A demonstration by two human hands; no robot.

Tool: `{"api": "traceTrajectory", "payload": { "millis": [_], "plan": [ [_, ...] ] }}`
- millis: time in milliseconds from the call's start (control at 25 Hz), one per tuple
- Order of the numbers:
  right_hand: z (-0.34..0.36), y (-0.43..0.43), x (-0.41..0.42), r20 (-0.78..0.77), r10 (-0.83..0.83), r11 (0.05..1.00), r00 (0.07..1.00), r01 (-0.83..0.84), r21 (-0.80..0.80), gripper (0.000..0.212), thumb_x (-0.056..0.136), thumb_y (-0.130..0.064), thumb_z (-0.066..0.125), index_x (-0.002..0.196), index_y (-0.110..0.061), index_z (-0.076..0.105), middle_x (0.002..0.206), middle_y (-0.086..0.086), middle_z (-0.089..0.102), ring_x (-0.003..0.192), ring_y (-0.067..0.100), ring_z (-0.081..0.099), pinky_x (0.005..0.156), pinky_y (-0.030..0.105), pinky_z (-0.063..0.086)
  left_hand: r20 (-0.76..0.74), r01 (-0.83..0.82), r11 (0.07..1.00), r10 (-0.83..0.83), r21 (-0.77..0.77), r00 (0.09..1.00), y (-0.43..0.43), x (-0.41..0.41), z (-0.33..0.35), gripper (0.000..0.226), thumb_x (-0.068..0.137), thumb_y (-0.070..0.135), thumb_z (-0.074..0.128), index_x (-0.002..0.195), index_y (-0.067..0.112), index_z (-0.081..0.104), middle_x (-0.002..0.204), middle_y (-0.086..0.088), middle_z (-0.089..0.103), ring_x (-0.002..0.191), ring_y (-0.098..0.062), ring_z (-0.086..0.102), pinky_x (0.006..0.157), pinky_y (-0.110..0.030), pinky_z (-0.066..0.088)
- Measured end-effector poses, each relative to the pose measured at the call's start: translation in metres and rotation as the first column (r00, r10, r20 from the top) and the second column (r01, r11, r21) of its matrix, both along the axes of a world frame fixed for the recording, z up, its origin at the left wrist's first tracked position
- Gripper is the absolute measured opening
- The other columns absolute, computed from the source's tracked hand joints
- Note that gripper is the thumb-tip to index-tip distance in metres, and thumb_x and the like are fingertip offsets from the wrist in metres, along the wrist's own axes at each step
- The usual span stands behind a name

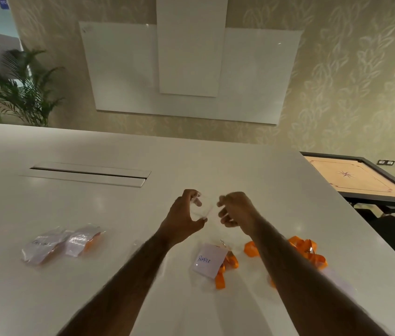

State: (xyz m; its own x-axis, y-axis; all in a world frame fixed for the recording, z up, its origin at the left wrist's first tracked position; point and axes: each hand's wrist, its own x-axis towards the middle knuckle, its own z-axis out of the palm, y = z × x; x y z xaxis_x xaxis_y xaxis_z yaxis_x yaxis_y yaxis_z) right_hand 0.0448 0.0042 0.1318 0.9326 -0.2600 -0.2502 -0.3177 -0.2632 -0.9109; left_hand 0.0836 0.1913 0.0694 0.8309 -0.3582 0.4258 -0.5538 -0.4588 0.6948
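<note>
Left hand [184,212]: thumb and fingers curled, pinching the pouch [203,210] at its left side.
Right hand [234,209]: fingers curled at the pouch's right edge; it is too blurred to tell whether they pinch it.
Pouch: clear and see-through, held in the air between the two hands, above the white surface [94,214] and beyond the card.
Card [207,260]: white, handwritten "Apple", lying on the surface between the forearms and resting on an orange lanyard [225,265].
Heap [310,251]: loose orange ribbon, partly under the right forearm, near the card but apart from it.
Bags [63,243]: two filled clear ones, side by side and touching, well left of the hands; orange shows through them.
Hatch [87,174]: long slot in the surface, beyond and left of the hands.
Carrom board [361,180]: just off the surface's right edge.
Whiteboard [119,69]: on the patterned wall ahead.
Plant [22,88]: far left corner.
</note>
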Motion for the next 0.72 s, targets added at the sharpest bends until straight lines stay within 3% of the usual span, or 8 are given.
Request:
{"api": "traceTrajectory", "payload": {
  "millis": [40, 120, 200, 280, 360, 440, 600, 720],
  "plan": [
    [-0.004, 0.0, -0.002, -0.104, -0.036, 0.99, 0.994, 0.021, -0.143, 0.026, 0.096, -0.024, 0.064, 0.093, 0.002, 0.064, 0.073, 0.016, 0.065, 0.054, 0.024, 0.062, 0.056, 0.034, 0.056, 0.004, -0.003, 1.0, 0.003, 0.002, 1.0, 0.002, 0.0, -0.001, 0.066, 0.073, 0.035, 0.079, 0.126, 0.029, 0.041, 0.107, 0.015, 0.059, 0.107, 0.003, 0.052, 0.09, -0.014, 0.036],
    [-0.018, 0.004, -0.01, -0.324, 0.039, 0.883, 0.945, -0.184, -0.432, 0.036, 0.088, -0.03, 0.076, 0.103, 0.001, 0.064, 0.094, 0.018, 0.068, 0.071, 0.027, 0.064, 0.066, 0.039, 0.058, 0.015, -0.012, 1.0, 0.012, 0.008, 1.0, 0.003, -0.001, -0.003, 0.066, 0.071, 0.039, 0.077, 0.126, 0.025, 0.042, 0.106, 0.013, 0.06, 0.104, 0.001, 0.053, 0.089, -0.014, 0.036],
    [-0.031, 0.012, -0.016, -0.498, 0.152, 0.74, 0.854, -0.432, -0.515, 0.055, 0.082, -0.038, 0.08, 0.119, -0.001, 0.063, 0.106, 0.013, 0.068, 0.084, 0.026, 0.061, 0.071, 0.036, 0.054, 0.031, -0.022, 1.0, 0.021, 0.009, 0.999, 0.004, -0.002, -0.004, 0.066, 0.071, 0.039, 0.077, 0.125, 0.024, 0.042, 0.105, 0.011, 0.061, 0.104, -0.007, 0.056, 0.09, -0.02, 0.04],
    [-0.044, 0.02, -0.016, -0.59, 0.196, 0.674, 0.783, -0.545, -0.499, 0.059, 0.08, -0.043, 0.08, 0.122, -0.005, 0.066, 0.101, 0.007, 0.069, 0.091, 0.026, 0.064, 0.079, 0.035, 0.055, 0.05, -0.029, 0.999, 0.029, 0.014, 0.998, 0.005, -0.003, -0.005, 0.066, 0.071, 0.036, 0.079, 0.125, 0.023, 0.043, 0.105, 0.011, 0.061, 0.104, -0.012, 0.058, 0.093, -0.029, 0.044],
    [-0.056, 0.025, -0.016, -0.574, 0.163, 0.646, 0.802, -0.526, -0.552, 0.06, 0.074, -0.045, 0.085, 0.118, -0.008, 0.07, 0.109, 0.006, 0.072, 0.102, 0.025, 0.069, 0.092, 0.035, 0.056, 0.061, -0.035, 0.999, 0.034, 0.022, 0.998, 0.006, -0.003, -0.005, 0.067, 0.071, 0.034, 0.081, 0.125, 0.022, 0.043, 0.105, 0.01, 0.062, 0.104, -0.014, 0.059, 0.096, -0.034, 0.046],
    [-0.068, 0.025, -0.013, -0.537, 0.136, 0.656, 0.832, -0.482, -0.58, 0.059, 0.073, -0.043, 0.086, 0.117, -0.007, 0.07, 0.114, 0.007, 0.073, 0.103, 0.024, 0.07, 0.095, 0.035, 0.057, 0.065, -0.042, 0.999, 0.04, 0.03, 0.997, 0.007, -0.002, -0.005, 0.068, 0.071, 0.034, 0.082, 0.125, 0.022, 0.043, 0.106, 0.01, 0.062, 0.103, -0.014, 0.059, 0.096, -0.035, 0.047],
    [-0.08, 0.024, -0.009, -0.51, 0.159, 0.682, 0.845, -0.468, -0.563, 0.055, 0.08, -0.036, 0.083, 0.122, -0.005, 0.065, 0.119, 0.006, 0.071, 0.096, 0.02, 0.067, 0.09, 0.026, 0.054, 0.068, -0.059, 0.997, 0.056, 0.042, 0.996, 0.01, -0.001, -0.006, 0.067, 0.072, 0.032, 0.083, 0.125, 0.022, 0.043, 0.106, 0.01, 0.062, 0.103, -0.013, 0.058, 0.097, -0.036, 0.048],
    [-0.086, 0.024, -0.007, -0.417, 0.162, 0.733, 0.894, -0.392, -0.556, 0.046, 0.08, -0.028, 0.083, 0.116, -0.004, 0.066, 0.106, 0.008, 0.07, 0.086, 0.017, 0.065, 0.08, 0.025, 0.056, 0.067, -0.057, 0.997, 0.053, 0.059, 0.996, 0.008, 0.0, -0.006, 0.068, 0.073, 0.031, 0.084, 0.126, 0.02, 0.044, 0.107, 0.009, 0.061, 0.103, -0.014, 0.058, 0.097, -0.037, 0.048]
  ]
}}
